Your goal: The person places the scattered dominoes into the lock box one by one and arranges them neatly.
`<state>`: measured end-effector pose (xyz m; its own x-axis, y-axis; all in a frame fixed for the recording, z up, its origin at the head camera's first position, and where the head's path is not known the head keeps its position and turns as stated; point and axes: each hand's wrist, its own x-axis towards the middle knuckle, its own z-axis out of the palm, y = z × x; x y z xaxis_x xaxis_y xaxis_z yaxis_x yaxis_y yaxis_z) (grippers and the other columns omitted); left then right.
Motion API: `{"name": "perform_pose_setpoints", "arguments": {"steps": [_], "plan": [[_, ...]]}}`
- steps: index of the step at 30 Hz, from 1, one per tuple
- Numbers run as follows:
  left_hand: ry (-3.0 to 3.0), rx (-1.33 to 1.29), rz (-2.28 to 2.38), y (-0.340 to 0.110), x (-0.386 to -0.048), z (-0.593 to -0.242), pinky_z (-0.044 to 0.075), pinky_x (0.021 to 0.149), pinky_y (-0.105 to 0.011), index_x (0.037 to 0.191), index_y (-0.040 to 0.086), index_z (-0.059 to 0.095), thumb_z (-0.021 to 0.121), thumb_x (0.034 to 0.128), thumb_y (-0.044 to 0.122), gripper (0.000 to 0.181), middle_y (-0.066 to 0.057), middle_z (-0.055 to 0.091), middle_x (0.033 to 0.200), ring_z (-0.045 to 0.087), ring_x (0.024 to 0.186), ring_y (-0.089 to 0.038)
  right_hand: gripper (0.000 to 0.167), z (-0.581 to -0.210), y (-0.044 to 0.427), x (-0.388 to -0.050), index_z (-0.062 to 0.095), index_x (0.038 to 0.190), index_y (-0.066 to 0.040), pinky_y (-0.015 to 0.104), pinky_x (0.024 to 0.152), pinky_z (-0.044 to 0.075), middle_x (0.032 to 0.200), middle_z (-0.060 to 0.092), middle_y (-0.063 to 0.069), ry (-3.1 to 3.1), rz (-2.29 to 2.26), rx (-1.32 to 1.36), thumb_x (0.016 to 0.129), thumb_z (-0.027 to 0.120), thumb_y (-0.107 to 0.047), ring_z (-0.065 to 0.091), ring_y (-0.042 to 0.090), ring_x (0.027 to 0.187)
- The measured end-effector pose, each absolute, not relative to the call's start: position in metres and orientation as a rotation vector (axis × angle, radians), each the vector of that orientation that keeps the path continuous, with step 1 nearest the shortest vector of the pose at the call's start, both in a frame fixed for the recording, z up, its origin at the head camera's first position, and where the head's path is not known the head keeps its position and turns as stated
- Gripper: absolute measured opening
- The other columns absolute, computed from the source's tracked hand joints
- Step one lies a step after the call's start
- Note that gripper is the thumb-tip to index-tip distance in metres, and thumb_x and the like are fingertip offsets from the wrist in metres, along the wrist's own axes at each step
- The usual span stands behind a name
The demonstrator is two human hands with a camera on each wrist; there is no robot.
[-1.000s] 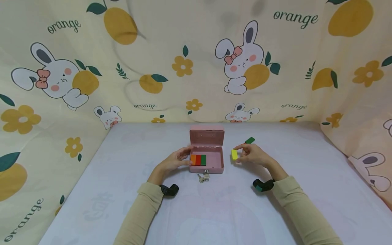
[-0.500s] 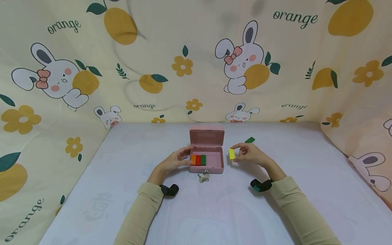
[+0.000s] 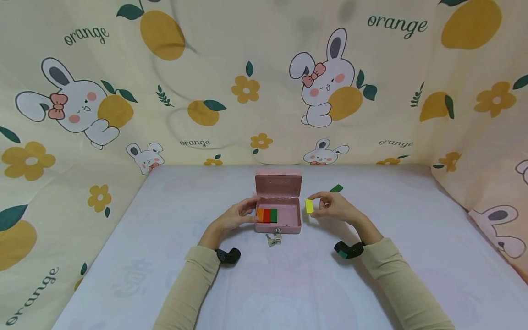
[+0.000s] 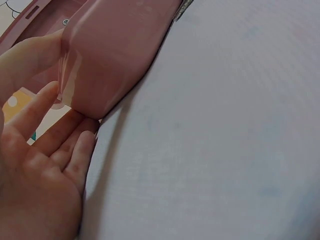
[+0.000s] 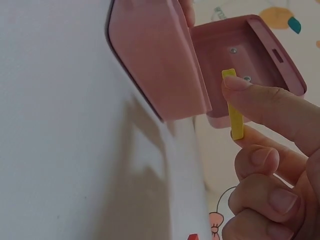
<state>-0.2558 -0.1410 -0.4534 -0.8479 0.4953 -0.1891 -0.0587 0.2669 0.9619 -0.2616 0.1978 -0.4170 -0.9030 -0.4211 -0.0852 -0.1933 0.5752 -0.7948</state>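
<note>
A pink metal cash box (image 3: pixel 290 216) stands on the table with its lid (image 3: pixel 278 185) raised. Inside, along its left wall, orange (image 3: pixel 260 216), red (image 3: pixel 267 216) and green (image 3: pixel 274 216) blocks lie side by side. My left hand (image 3: pixel 235 216) holds the box's left side, thumb at the rim and fingers against the outside. My right hand (image 3: pixel 340 207) pinches a thin yellow block (image 3: pixel 309 206) between thumb and index finger, just right of the box and apart from it. In the right wrist view the yellow block (image 5: pixel 233 107) is seen edge-on.
Behind my right hand a green block (image 3: pixel 337 188) lies on the table. A bit of a red block (image 5: pixel 193 237) shows at the bottom of the right wrist view. Small keys (image 3: pixel 271 240) hang at the box's front lock. A printed cloth (image 3: pixel 272 82) surrounds the table.
My right hand has moved a little left with the yellow block, closer to the box. The left hand and the box have stayed still.
</note>
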Motion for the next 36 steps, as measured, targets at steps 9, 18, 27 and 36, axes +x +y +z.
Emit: {"name": "perform_pose_setpoints", "arguments": {"steps": [9, 18, 27, 36], "plan": [[2.082, 0.424, 1.619, -0.142, -0.257, -0.454, 0.02, 0.125, -0.052, 0.151, 0.013, 0.032, 0.065, 0.0903, 0.009, 0.069, -0.01, 0.022, 0.163, 0.025, 0.149, -0.036, 0.053, -0.413, 0.193, -0.259, 0.059, 0.126, 0.001, 0.02, 0.054, 0.034, 0.07, 0.047, -0.001, 2.541, -1.24, -0.498, 0.079, 0.078, -0.015, 0.043, 0.011, 0.065], [2.093, 0.447, 1.605, -0.142, -0.258, -0.455, 0.019, 0.125, -0.052, 0.151, 0.014, 0.031, 0.065, 0.0905, 0.011, 0.069, -0.01, 0.02, 0.163, 0.023, 0.15, -0.036, 0.053, -0.412, 0.186, -0.259, 0.06, 0.125, -0.002, 0.02, 0.057, 0.037, 0.071, 0.048, -0.002, 2.516, -1.275, -0.479, 0.079, 0.079, -0.017, 0.045, 0.013, 0.067], [2.095, 0.401, 1.6, -0.141, -0.256, -0.453, 0.019, 0.124, -0.054, 0.15, 0.017, 0.032, 0.065, 0.0905, 0.012, 0.069, -0.008, 0.023, 0.162, 0.025, 0.149, -0.035, 0.05, -0.418, 0.178, -0.258, 0.062, 0.123, -0.001, 0.019, 0.055, 0.036, 0.069, 0.049, -0.002, 2.514, -1.306, -0.551, 0.078, 0.079, -0.016, 0.045, 0.01, 0.064], [2.087, 0.435, 1.608, -0.142, -0.256, -0.453, 0.019, 0.124, -0.054, 0.151, 0.014, 0.031, 0.065, 0.0904, 0.01, 0.069, -0.01, 0.023, 0.162, 0.025, 0.149, -0.036, 0.051, -0.419, 0.171, -0.256, 0.062, 0.123, -0.003, 0.018, 0.054, 0.034, 0.07, 0.048, -0.002, 2.505, -1.316, -0.566, 0.077, 0.08, -0.017, 0.044, 0.009, 0.064]]}}
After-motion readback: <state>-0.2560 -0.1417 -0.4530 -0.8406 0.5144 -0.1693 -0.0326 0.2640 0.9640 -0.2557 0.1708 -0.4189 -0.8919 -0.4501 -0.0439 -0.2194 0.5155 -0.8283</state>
